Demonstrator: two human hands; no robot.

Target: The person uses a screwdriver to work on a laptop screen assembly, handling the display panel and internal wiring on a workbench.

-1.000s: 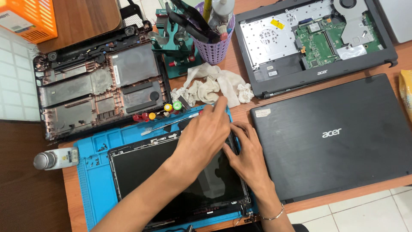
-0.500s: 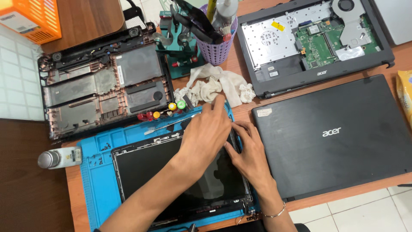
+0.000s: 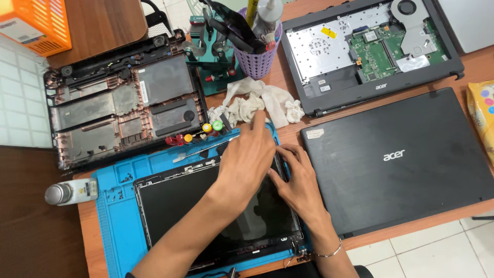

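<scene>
A black laptop screen panel (image 3: 180, 216) lies on a blue work mat (image 3: 118, 175) at the front of the table. My left hand (image 3: 247, 159) rests palm down on the panel's upper right corner, index finger stretched toward the mat's far edge. My right hand (image 3: 298, 180) presses its fingertips on the panel's right edge, close against the left hand. Neither hand holds a tool. A metal tweezer or pry tool (image 3: 200, 150) lies on the mat just left of my left hand.
A closed black laptop (image 3: 396, 159) lies right of the mat. An empty laptop bottom case (image 3: 118, 103) sits at the back left, an open laptop base with green board (image 3: 370, 49) at the back right. White rags (image 3: 257, 105), a purple tool cup (image 3: 257, 56), a small bottle (image 3: 69, 191), screwdrivers (image 3: 198, 131).
Both hands stay at the panel's upper right corner. The left index finger has lifted and stretched forward a little. The view has shifted slightly.
</scene>
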